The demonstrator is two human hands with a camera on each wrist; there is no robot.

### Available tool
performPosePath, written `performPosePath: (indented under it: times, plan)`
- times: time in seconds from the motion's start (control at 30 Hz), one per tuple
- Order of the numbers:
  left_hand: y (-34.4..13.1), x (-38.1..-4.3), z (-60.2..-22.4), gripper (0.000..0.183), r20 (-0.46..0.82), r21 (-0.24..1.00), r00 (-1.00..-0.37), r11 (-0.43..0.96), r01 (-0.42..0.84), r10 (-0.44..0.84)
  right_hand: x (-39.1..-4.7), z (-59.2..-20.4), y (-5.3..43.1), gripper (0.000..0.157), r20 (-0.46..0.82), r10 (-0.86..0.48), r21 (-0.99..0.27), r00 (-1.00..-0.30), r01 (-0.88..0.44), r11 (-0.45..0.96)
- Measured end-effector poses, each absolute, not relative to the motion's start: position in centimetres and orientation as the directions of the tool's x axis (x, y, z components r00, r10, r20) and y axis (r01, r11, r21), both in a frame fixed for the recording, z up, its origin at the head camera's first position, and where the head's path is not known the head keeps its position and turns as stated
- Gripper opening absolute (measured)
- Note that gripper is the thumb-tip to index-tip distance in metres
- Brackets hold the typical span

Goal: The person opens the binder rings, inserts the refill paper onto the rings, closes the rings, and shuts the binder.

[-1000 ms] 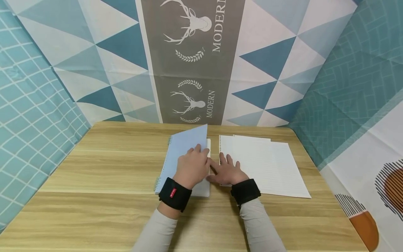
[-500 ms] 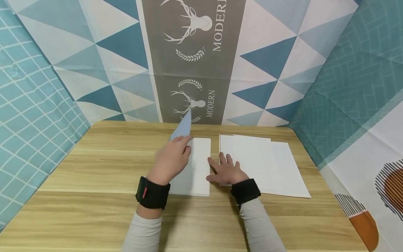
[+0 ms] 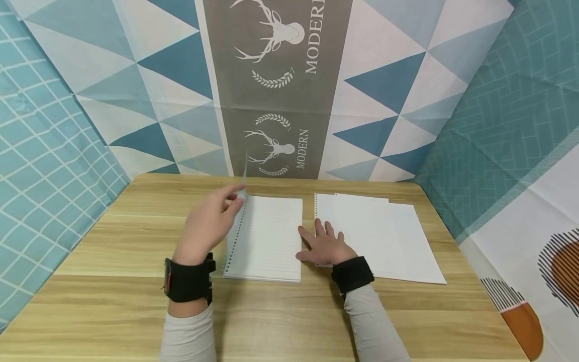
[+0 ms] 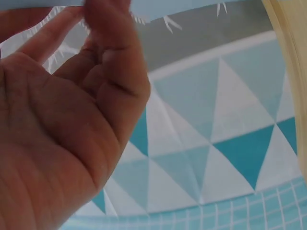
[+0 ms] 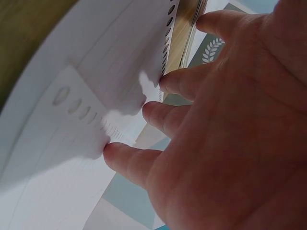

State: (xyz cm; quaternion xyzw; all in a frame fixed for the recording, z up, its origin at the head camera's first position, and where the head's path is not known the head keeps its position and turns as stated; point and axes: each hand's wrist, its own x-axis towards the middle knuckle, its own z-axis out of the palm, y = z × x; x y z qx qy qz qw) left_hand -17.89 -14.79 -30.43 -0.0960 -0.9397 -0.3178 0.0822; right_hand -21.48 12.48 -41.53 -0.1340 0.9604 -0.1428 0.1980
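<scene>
A ring-bound notebook lies open at a white lined page, rings along its left side. Its light blue cover stands nearly upright, seen almost edge-on. My left hand pinches the cover between thumb and fingers; in the left wrist view, a strip of blue cover crosses above the thumb. My right hand spreads its fingers over the left edge of the loose lined sheets, with thumb and index finger reaching the notebook's right edge. In the right wrist view, several fingertips touch a punched sheet.
The loose sheets overlap, fanned out toward the right of the wooden table. A patterned cloth backdrop rises behind the table's far edge, with more cloth at both sides.
My left hand has swung the blue cover from right to left, up to nearly upright, baring the lined page. My right hand and the loose sheets have stayed in place.
</scene>
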Motion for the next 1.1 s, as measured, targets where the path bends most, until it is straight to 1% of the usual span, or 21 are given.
performPosePath:
  times: [0.13, 0.3, 0.53, 0.63, 0.7, 0.77, 0.8, 0.87, 0.93, 0.97, 1.03, 1.1]
  plan:
    - [-16.6, -17.4, -30.1, 0.044, 0.202, 0.642, -0.976, 0.742, 0.192, 0.077, -21.5, -41.6, 12.5, 0.077, -0.341, -0.318, -0.334, -0.885, -0.202, 0.921]
    - [-18.5, -16.9, -29.9, 0.049, 0.182, 0.689, -0.982, 0.706, 0.164, 0.051, -21.6, -41.7, 12.6, 0.077, -0.343, -0.315, -0.324, -0.885, -0.203, 0.924]
    - [-20.4, -16.5, -30.1, 0.051, 0.207, 0.665, -0.977, 0.724, 0.181, 0.054, -21.7, -42.0, 12.6, 0.077, -0.34, -0.316, -0.323, -0.886, -0.206, 0.924]
    - [-20.2, -16.2, -29.8, 0.058, 0.18, 0.635, -0.979, 0.749, 0.189, 0.095, -21.7, -42.0, 12.5, 0.077, -0.337, -0.314, -0.315, -0.887, -0.208, 0.926]
    - [-18.6, -15.8, -29.4, 0.063, 0.196, 0.591, -0.97, 0.773, 0.231, 0.14, -21.7, -41.9, 12.5, 0.077, -0.333, -0.314, -0.314, -0.889, -0.209, 0.926]
    - [-15.6, -15.6, -29.3, 0.069, 0.238, 0.521, -0.946, 0.793, 0.316, 0.22, -21.6, -41.8, 12.5, 0.077, -0.326, -0.314, -0.315, -0.892, -0.21, 0.925]
    - [-13.7, -15.5, -29.5, 0.071, 0.262, 0.467, -0.926, 0.804, 0.368, 0.271, -21.6, -41.7, 12.5, 0.076, -0.322, -0.313, -0.315, -0.894, -0.211, 0.925]
    - [-9.7, -15.5, -30.5, 0.07, 0.268, 0.355, -0.891, 0.822, 0.444, 0.366, -21.6, -41.6, 12.5, 0.075, -0.31, -0.315, -0.315, -0.897, -0.216, 0.924]
    - [-6.2, -15.7, -32.2, 0.065, 0.222, 0.25, -0.861, 0.827, 0.504, 0.458, -21.4, -41.5, 12.5, 0.078, -0.309, -0.314, -0.335, -0.898, -0.206, 0.919]
    - [-4.8, -15.8, -33.1, 0.06, 0.177, 0.216, -0.851, 0.824, 0.523, 0.494, -21.4, -41.5, 12.6, 0.079, -0.31, -0.312, -0.344, -0.898, -0.2, 0.917]
    - [-2.9, -16.1, -34.8, 0.056, 0.076, 0.184, -0.841, 0.822, 0.539, 0.535, -21.4, -41.5, 12.6, 0.079, -0.316, -0.313, -0.345, -0.896, -0.199, 0.917]
    - [-2.0, -16.5, -36.3, 0.059, 0.01, 0.184, -0.836, 0.821, 0.54, 0.548, -21.3, -41.5, 12.5, 0.08, -0.33, -0.306, -0.343, -0.893, -0.189, 0.92]
